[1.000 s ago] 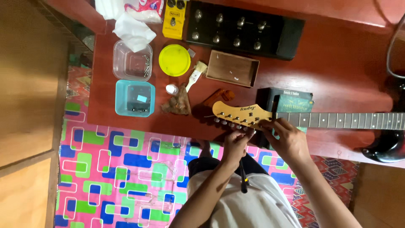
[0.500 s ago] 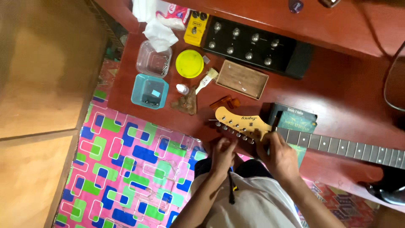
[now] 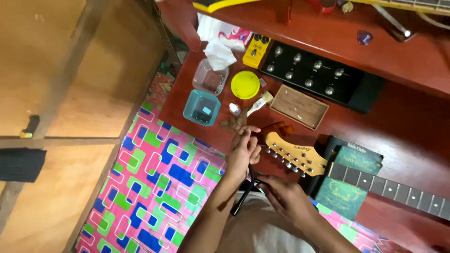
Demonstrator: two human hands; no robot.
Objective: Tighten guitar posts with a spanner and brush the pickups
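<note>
An electric guitar lies across the red table, its pale wooden headstock (image 3: 293, 155) pointing left and its dark neck (image 3: 389, 187) running off to the right. My left hand (image 3: 243, 151) is at the headstock's tip with its fingers bunched together; anything pinched there is too small to see. My right hand (image 3: 286, 197) is lower, over my lap and just below the tuners, with its fingers curled. Its fingertips touch a thin black object (image 3: 243, 197) that hangs between my arms. Whether the hand grips the object is unclear.
Behind the headstock are a small wooden tray (image 3: 300, 107), a black pedal board (image 3: 311, 77), a yellow pedal (image 3: 256, 50), a yellow lid (image 3: 245, 85), a clear tub (image 3: 211, 77), a teal tub (image 3: 202, 107) and a small bottle (image 3: 234, 109). A dark green book (image 3: 349, 180) lies under the neck. A patterned mat (image 3: 154, 187) covers the floor.
The view swung left and tilted up. My left hand moved from the tuners to the headstock's tip. My right hand drew back from the headstock toward my lap.
</note>
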